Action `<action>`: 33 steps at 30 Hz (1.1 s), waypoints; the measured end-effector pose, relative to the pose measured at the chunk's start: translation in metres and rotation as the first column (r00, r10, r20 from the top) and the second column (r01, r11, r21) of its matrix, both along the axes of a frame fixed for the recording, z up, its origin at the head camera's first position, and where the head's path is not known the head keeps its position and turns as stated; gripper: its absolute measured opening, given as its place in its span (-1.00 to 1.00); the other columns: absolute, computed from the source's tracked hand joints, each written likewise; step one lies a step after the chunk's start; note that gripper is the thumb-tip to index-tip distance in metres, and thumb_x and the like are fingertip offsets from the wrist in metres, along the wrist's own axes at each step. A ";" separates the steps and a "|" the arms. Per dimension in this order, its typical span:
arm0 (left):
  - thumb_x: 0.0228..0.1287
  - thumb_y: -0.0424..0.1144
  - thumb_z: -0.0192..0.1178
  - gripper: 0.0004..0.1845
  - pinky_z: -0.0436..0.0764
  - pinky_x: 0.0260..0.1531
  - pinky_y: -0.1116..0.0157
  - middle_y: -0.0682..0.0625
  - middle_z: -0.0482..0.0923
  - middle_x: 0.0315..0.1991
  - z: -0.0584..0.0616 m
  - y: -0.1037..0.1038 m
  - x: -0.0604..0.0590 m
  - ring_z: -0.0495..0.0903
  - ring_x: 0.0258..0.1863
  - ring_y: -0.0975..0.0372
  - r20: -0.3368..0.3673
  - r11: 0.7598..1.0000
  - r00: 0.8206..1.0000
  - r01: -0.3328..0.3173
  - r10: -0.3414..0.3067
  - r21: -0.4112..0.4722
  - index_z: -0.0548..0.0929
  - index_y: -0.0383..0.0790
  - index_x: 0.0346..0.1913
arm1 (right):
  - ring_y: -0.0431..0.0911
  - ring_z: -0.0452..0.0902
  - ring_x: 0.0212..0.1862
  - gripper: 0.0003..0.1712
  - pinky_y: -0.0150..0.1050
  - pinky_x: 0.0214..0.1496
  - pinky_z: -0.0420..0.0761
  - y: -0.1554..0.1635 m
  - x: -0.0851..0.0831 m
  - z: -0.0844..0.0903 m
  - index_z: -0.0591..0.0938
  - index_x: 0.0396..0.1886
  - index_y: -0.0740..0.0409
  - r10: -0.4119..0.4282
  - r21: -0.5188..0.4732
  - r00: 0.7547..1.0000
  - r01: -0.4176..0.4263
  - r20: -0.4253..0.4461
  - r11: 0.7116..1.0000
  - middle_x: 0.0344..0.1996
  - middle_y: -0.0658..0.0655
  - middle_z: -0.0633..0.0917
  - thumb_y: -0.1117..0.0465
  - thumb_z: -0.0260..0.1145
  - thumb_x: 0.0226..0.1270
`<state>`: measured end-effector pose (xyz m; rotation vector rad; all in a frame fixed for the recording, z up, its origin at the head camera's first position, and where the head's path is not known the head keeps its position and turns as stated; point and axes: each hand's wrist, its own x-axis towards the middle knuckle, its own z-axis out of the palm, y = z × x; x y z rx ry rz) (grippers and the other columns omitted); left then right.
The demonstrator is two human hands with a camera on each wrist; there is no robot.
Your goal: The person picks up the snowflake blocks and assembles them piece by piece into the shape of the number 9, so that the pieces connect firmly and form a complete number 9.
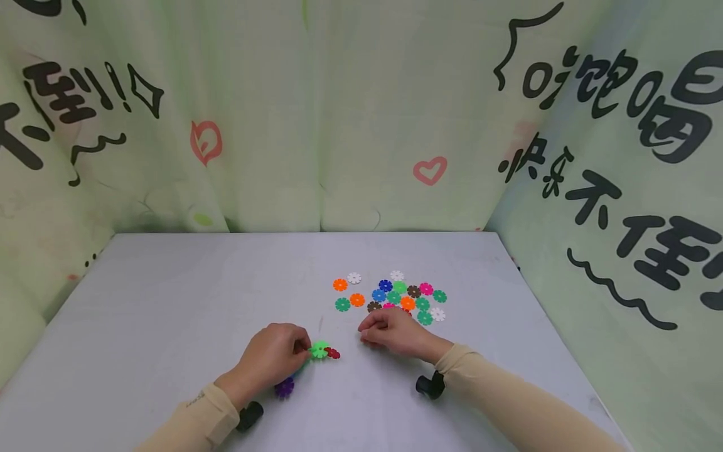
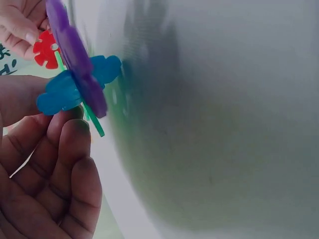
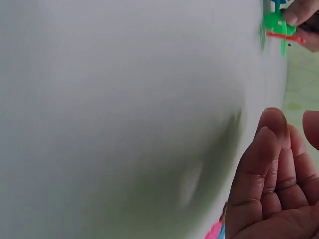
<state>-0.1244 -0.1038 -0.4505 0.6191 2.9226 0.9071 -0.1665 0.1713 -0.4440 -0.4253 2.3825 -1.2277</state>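
Snowflake-disc cluster [image 1: 316,358] sits low on my grey desk [image 1: 169,301], pinched in the curled fingers of my left hand [image 1: 273,356]. It is several flat, notched plastic discs slotted into one another at angles: a purple one [image 2: 75,55], a blue one [image 2: 65,89], a bright green one [image 1: 319,349] and a red one [image 1: 332,353] at the tip. Each has rounded petals and thin slits, smooth and matte. My right hand [image 1: 392,333] rests on the desk just beside the pile, fingers loosely curled, holding nothing that I can see. Behind it lies the loose pile of discs [image 1: 395,296], orange, white, green, pink, brown, flat on the desk.
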 end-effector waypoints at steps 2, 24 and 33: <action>0.06 -0.33 0.46 -0.83 0.48 -0.48 0.37 0.28 0.46 -0.58 0.000 0.000 0.000 0.41 -0.56 0.38 -0.005 1.000 1.000 -0.003 0.003 0.005 0.67 -0.02 -0.50 | -0.09 0.63 -0.25 -0.86 -0.23 -0.18 0.62 0.007 -0.001 0.002 0.71 -0.15 0.16 -0.001 0.029 0.999 0.003 -0.045 1.000 -0.36 0.02 0.70 0.22 0.37 0.37; 0.07 -0.32 0.47 -0.82 0.47 -0.50 0.38 0.28 0.45 -0.61 -0.005 0.000 0.000 0.39 -0.59 0.37 0.013 0.999 0.999 -0.030 0.030 0.036 0.66 -0.02 -0.50 | -0.17 0.51 -0.28 -0.69 -0.31 -0.21 0.58 0.039 -0.022 -0.003 0.73 -0.08 0.12 -0.040 0.345 0.944 0.159 -0.327 0.925 -0.35 -0.08 0.59 0.35 0.52 0.15; 0.07 -0.32 0.47 -0.83 0.46 -0.50 0.38 0.28 0.45 -0.61 -0.004 0.000 0.000 0.39 -0.59 0.37 0.011 0.999 0.999 -0.039 0.039 0.037 0.67 -0.01 -0.50 | -0.19 0.46 -0.30 -0.69 -0.32 -0.25 0.55 0.038 -0.026 -0.007 0.76 -0.06 0.12 0.048 0.420 0.913 0.139 -0.405 0.897 -0.38 -0.10 0.56 0.30 0.52 0.17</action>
